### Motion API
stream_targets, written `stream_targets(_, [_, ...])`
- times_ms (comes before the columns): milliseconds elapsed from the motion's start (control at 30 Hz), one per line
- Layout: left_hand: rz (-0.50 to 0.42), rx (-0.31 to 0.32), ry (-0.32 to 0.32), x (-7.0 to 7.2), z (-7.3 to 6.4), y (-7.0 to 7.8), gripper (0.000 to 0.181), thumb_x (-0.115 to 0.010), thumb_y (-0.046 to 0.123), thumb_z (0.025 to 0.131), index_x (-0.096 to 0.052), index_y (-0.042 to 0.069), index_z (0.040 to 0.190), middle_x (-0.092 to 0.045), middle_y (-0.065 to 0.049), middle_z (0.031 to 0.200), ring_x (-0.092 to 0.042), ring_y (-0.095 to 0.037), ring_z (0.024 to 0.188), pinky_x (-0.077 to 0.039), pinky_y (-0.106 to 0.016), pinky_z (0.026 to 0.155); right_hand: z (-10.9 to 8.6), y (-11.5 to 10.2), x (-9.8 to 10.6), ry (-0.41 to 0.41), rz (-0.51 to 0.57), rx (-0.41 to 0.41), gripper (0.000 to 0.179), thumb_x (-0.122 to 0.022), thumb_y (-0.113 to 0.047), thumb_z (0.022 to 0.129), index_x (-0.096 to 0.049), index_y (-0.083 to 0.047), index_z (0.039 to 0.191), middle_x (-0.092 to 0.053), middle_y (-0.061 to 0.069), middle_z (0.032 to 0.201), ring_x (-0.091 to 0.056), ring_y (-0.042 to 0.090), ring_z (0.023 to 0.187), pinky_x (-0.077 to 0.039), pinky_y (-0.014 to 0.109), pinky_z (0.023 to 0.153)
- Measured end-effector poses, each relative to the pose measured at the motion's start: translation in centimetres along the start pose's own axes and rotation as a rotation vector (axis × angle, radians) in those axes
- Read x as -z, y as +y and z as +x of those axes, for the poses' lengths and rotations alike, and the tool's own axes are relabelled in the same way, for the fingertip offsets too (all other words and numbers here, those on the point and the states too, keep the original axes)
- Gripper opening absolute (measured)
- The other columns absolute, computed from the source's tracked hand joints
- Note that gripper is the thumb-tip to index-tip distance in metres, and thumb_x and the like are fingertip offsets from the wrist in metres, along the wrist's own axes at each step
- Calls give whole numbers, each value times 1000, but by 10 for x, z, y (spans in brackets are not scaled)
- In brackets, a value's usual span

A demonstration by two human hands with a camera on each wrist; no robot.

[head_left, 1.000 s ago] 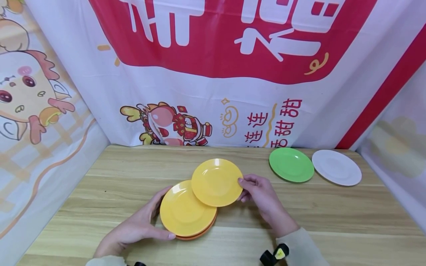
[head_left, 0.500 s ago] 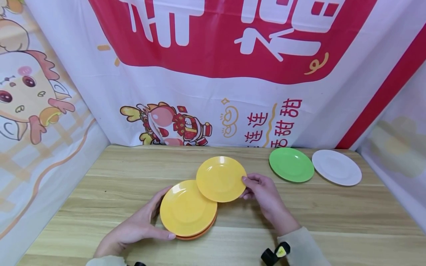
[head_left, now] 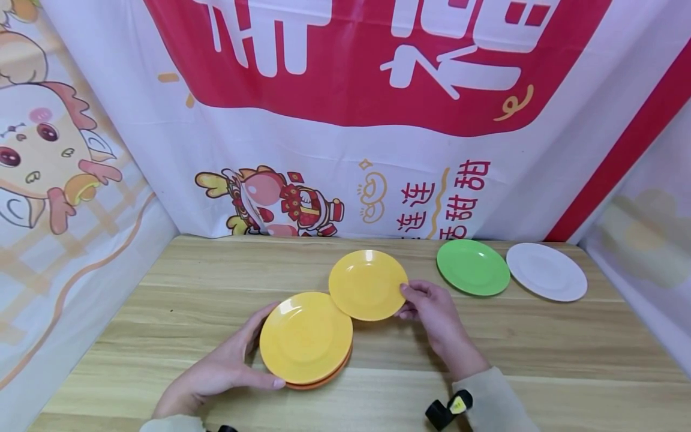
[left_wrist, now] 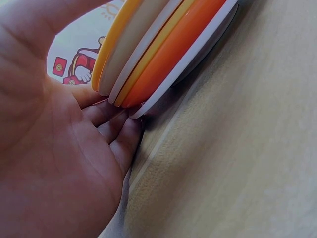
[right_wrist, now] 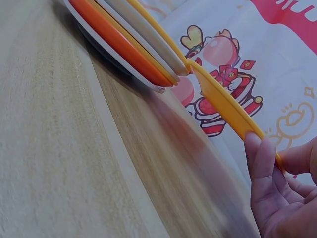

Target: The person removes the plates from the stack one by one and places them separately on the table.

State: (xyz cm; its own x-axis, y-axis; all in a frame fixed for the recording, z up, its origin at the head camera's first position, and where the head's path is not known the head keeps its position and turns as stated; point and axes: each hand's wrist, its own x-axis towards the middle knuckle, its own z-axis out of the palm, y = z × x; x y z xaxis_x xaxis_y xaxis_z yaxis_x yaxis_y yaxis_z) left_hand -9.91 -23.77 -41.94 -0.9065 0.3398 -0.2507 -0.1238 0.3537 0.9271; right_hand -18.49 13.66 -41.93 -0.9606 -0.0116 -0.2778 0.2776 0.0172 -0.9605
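Note:
Between thumb and fingers, my right hand (head_left: pixel 432 315) pinches the right rim of a yellow plate (head_left: pixel 368 285). That plate is raised off the table, and its lower left edge meets the rim of the stack's top plate in the head view. My left hand (head_left: pixel 232 363) grips the left side of a stack of plates (head_left: pixel 305 338), thumb at the front and fingers behind. Yellow tops the stack. Seen from the left wrist, white, yellow and orange plates (left_wrist: pixel 173 57) lie under it, with fingertips against their rims.
A green plate (head_left: pixel 472 267) and a white plate (head_left: pixel 546 272) lie side by side at the back right of the wooden table (head_left: pixel 540 348). Printed cloth (head_left: pixel 345 150) hangs along the table's back edge and both sides.
My right hand has drawn the yellow plate right and slightly back, so it overlaps the stack much less. The left hand and the stack have stayed in place.

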Motion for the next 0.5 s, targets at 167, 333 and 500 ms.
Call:
stream_targets(167, [-5,8,3,0,-1,0,122,-98,24,73,-23,35,168,-21,-3,180,-9,-37,168,0,-72,130,3,1,3,18,13,-11,35,-63,-19,109,-61,4,135,-73,6,95,-71,16,81,-63,23,74])
stream_targets(333, [-8,16,4,0,-1,0,122,-98,24,73,-24,36,168,-21,-2,180,-9,-36,168,0,-72,130,4,1,5,39,31,-22,36,-62,-19,109,-60,5,137,-73,6,98,-71,15,81,-64,23,75])
stream_targets(500, [-10,12,3,0,0,0,121,-98,24,73,-24,35,168,-22,-2,180,-10,-36,168,0,-72,131,4,2,7,64,40,-35,38,-62,-20,109,-58,4,139,-73,8,103,-72,15,82,-65,25,78])
